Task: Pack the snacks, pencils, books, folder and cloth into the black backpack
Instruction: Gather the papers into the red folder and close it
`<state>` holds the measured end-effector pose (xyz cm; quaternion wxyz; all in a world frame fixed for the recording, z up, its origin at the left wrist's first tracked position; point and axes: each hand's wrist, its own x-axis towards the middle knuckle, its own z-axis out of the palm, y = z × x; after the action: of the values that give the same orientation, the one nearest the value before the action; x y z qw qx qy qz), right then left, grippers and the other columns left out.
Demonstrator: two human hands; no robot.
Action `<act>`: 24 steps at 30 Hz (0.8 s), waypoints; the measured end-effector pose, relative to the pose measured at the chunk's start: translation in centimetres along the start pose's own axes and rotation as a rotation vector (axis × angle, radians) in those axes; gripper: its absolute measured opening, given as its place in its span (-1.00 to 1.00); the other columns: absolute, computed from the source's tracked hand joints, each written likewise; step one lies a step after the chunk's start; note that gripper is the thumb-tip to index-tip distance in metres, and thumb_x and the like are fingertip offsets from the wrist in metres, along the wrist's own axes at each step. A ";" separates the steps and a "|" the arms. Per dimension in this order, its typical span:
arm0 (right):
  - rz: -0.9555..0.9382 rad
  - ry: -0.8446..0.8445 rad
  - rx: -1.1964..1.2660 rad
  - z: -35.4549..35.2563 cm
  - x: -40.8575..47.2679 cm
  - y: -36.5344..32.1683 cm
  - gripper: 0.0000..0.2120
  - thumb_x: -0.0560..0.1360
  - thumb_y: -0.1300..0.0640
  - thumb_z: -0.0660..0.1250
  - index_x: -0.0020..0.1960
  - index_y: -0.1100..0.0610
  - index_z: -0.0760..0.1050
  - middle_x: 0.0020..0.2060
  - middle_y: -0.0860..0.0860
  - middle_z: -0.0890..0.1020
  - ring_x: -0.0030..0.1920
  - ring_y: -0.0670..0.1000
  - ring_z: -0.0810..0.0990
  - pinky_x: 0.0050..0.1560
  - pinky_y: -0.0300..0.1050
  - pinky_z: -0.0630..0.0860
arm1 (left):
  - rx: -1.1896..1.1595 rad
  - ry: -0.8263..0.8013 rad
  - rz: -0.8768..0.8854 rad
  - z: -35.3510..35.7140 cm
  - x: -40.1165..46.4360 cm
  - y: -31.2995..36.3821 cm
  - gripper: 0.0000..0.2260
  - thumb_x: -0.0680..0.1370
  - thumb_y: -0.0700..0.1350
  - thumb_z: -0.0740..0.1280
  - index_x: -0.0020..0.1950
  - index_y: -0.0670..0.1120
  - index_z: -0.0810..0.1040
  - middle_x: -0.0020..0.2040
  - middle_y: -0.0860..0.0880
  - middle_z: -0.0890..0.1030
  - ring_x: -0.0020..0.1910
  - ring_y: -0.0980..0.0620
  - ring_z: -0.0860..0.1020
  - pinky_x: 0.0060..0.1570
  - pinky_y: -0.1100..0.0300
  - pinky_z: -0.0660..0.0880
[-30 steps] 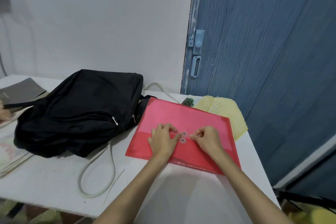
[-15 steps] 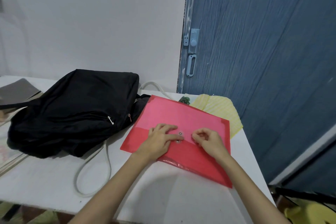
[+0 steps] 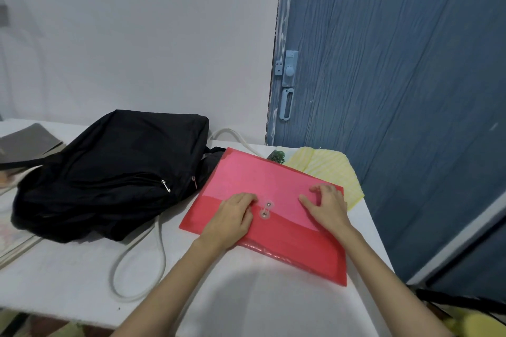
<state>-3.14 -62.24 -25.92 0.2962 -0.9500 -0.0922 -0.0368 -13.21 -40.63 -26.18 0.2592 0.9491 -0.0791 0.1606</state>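
On the white table (image 3: 82, 268), the right hand (image 3: 327, 206) has slid away from the clasp (image 3: 266, 209), both hands now resting open on the red folder (image 3: 273, 186), ready for the black backpack (image 3: 109, 167).

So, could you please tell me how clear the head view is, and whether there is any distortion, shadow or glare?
Head view: mostly sharp at the folder and both hands, left hand, right hand; wide-angle bending tilts the door; soft, even light with a faint shadow on the table near the forearms; no strong glare; the left edge by the books looks softer.

No legible text anywhere.
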 end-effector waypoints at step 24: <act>-0.504 -0.052 -0.291 2.4 0.3 -4.6 -0.79 0.57 0.11 0.19 0.09 0.20 0.51 0.08 0.10 0.53 0.16 0.11 0.44 0.10 -0.05 0.28 | -0.125 0.072 -0.189 0.9 0.8 1.3 -0.84 0.52 -0.12 0.31 0.08 0.04 0.55 0.07 0.08 0.51 0.13 0.07 0.45 0.17 -0.01 0.35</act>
<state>-3.70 -57.13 -25.26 0.1361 -0.9302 -0.3265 -0.0978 -12.48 -42.27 -26.04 0.3348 0.9278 0.0102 0.1642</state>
